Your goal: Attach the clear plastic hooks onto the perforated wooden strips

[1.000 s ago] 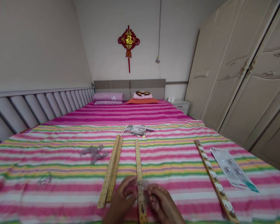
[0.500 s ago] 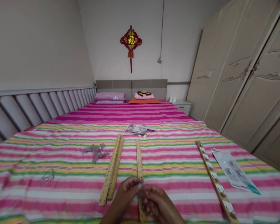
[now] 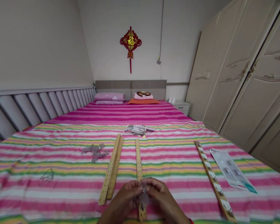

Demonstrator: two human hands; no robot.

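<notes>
My left hand [image 3: 128, 195] and my right hand [image 3: 158, 193] meet near the bottom middle, fingers closed on a small clear plastic bag [image 3: 144, 196]. Something small and shiny shows at its top, too small to name. Beneath the hands lies a narrow wooden strip with holes [image 3: 138, 158], its near end bearing small dark metal bits [image 3: 142, 206]. Two more perforated wooden strips [image 3: 110, 172] rest side by side to the left, close to my left forearm.
Crumpled clear plastic bags [image 3: 95, 151] and thin wire-like pieces [image 3: 47, 176] lie on the left. At right are a wooden strip with white round pieces [image 3: 212, 176] and a blister pack [image 3: 233, 169]. Farther back sits a packaged bundle [image 3: 137, 129] on the striped sheet.
My right hand has turned and risen, bringing its fingers to the bag's upper right side. The bag now faces me more openly between both hands. The view has shifted slightly.
</notes>
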